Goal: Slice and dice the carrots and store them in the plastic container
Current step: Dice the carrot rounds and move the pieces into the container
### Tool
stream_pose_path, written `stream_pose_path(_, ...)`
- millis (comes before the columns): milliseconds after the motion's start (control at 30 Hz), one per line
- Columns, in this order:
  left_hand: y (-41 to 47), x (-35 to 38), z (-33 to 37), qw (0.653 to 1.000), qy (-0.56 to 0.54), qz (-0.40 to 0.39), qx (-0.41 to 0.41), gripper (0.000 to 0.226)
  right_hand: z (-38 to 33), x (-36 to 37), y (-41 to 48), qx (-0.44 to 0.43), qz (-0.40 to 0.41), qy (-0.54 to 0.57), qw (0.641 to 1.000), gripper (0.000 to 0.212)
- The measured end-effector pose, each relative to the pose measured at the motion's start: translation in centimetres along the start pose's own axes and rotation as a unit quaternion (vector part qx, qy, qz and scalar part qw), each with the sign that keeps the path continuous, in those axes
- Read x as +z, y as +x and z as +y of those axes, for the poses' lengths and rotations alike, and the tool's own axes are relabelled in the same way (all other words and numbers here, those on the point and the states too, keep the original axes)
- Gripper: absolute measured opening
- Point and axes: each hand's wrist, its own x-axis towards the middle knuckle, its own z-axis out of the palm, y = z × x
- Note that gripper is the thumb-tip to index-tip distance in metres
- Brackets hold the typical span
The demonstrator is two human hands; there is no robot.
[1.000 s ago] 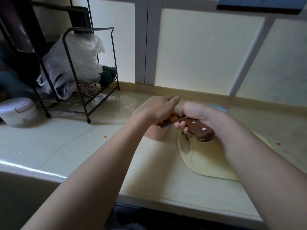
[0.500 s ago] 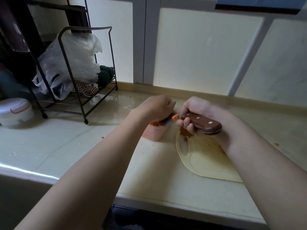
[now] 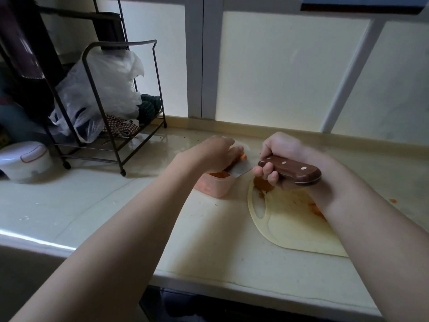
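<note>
A small pink plastic container [image 3: 214, 185] stands on the counter left of the cream cutting board [image 3: 294, 224], with diced carrot [image 3: 218, 175] inside. My right hand [image 3: 283, 147] grips the wooden handle of a knife [image 3: 290, 169], whose blade [image 3: 240, 169] lies flat over the container's rim. My left hand [image 3: 213, 152] hovers over the container, fingertips on the blade beside an orange carrot piece [image 3: 243, 156]. More carrot bits [image 3: 263, 184] lie on the board under my right hand.
A black wire rack [image 3: 120, 145] holding a plastic bag [image 3: 104, 89] and cloths stands at the back left. A white lidded pot [image 3: 25, 159] sits far left. A stray carrot bit [image 3: 392, 201] lies on the counter at right. The counter's front edge runs close below my forearms.
My left hand has swept along the blade over the container, its fingers going from straight to bent. The knife handle has levelled out and shifted slightly right.
</note>
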Motion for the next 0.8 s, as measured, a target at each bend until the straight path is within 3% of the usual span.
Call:
stream_pose_path(133,0.6,-0.3,0.0,0.998,0.000,0.047,-0.049,0.028,-0.1,-0.7,-0.4,-0.010,-0.006,-0.001,1.000,0.014)
stream_pose_path(267,0.3,-0.3,0.9,0.986,-0.156,0.033,-0.037,0.041,0.1,-0.7,-0.5,-0.008,-0.009,-0.019,1.000,0.014)
stream_pose_path(367,0.6,0.3,1.5,0.997,-0.075,0.000,-0.020,0.066,0.1,-0.4,-0.5,-0.006,-0.013,-0.028,0.999,0.016)
stream_pose_path(600,2.1,0.5,-0.8,0.993,0.114,0.000,-0.022,0.035,0.1,-2.0,-1.2,-0.011,-0.029,-0.047,0.998,0.012)
stream_pose_path(800,1.4,-0.5,-1.6,0.996,0.016,0.067,-0.059,0.027,0.4,-2.9,-1.2,-0.013,-0.051,-0.050,0.997,0.024)
